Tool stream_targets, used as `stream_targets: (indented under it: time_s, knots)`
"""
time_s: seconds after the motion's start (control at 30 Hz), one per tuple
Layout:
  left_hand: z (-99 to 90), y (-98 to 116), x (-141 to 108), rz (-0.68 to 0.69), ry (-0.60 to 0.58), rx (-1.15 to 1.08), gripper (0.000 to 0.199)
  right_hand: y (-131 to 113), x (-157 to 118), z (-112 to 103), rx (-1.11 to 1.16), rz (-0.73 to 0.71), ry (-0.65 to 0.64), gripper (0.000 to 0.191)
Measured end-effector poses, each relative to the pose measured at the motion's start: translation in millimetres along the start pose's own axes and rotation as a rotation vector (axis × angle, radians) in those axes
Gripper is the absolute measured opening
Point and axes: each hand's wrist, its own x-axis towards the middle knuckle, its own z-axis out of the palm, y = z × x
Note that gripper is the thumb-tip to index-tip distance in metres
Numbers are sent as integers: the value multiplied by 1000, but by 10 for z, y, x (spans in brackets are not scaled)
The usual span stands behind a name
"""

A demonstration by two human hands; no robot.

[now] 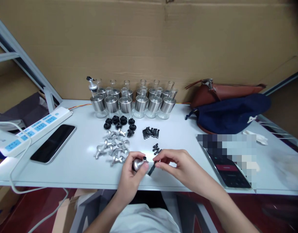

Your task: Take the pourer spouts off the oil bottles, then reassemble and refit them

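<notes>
Near the table's front edge, my left hand (130, 174) is closed around a silver pourer spout (138, 164) with a small black piece at its tip. Just to its right, my right hand (174, 163) pinches a slim black plastic piece (152, 169) that slants down to the left, apart from the spout. Several silver pourer spouts (112, 147) lie loose left of my hands. Beyond them are black ribbed stoppers (123, 120). Small black strips (151, 132) and tiny black rings (156, 149) lie in two groups ahead of my hands.
Glass bottles with steel sleeves (126, 105) stand in rows at the back, one carrying a fitted pourer (92, 86). On the left are a phone (53, 144) and a power strip (37, 131). A brown bag (226, 94), blue cloth (233, 111) and a tablet-like device (226, 171) lie right.
</notes>
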Motion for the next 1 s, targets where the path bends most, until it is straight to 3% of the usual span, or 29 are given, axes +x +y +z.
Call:
stream_targets:
  time_s: [0.13, 0.3, 0.5, 0.77, 1.0]
  knots:
    - [4, 1, -6, 28, -59, 27, 16, 45, 29, 134, 94, -9, 108, 15]
    - [1, 0, -24, -33, -43, -35, 25, 125, 46, 273, 226, 15, 198, 21]
    - [14, -1, -29, -34, -116, -67, 32, 164, 49, 306, 251, -80, 263, 26]
    - [-10, -33, -29, -3, -82, -20, 23, 223, 47, 329, 296, -85, 190, 16]
    - [-25, -22, 4, 8, -74, -25, 19, 210, 4, 281, 227, -197, 94, 10]
